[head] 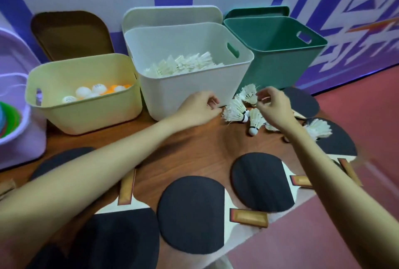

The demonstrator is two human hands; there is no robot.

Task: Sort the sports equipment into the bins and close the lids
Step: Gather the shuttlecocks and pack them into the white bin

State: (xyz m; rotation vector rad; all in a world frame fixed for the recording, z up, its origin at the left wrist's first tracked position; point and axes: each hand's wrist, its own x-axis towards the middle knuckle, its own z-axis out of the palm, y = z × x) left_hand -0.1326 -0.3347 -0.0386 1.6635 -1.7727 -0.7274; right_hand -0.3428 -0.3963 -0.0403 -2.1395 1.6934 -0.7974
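My left hand (198, 107) reaches forward over the table (194, 152), fingers curled, its fingertips just beside the feather skirt of the nearest shuttlecock (235, 111); whether it pinches a feather I cannot tell. My right hand (273, 106) hangs over the same cluster, thumb and forefinger drawn together near a second shuttlecock (249, 93); a firm pinch cannot be confirmed. Between and just below my two hands lies a third shuttlecock (255, 123), cork end toward me. Another shuttlecock (319, 128) rests on a paddle to the right of my right wrist.

Directly beyond my left hand stands the white bin (185, 87), open, holding many shuttlecocks; its lid (172, 16) leans against the wall behind it. Beyond my right hand stands the green bin (278, 65), open, its lid (257, 11) upright behind it. Left of my left hand is the yellow bin (86, 109), holding white and orange table tennis balls (97, 91); a brown lid (71, 33) leans behind it. Further left is a purple container (19, 139), partly out of view.

Nearer to me than both hands, black-faced paddles lie flat on the table: one (192, 214) between my forearms, one (261, 182) under my right forearm, one (121, 240) under my left forearm.
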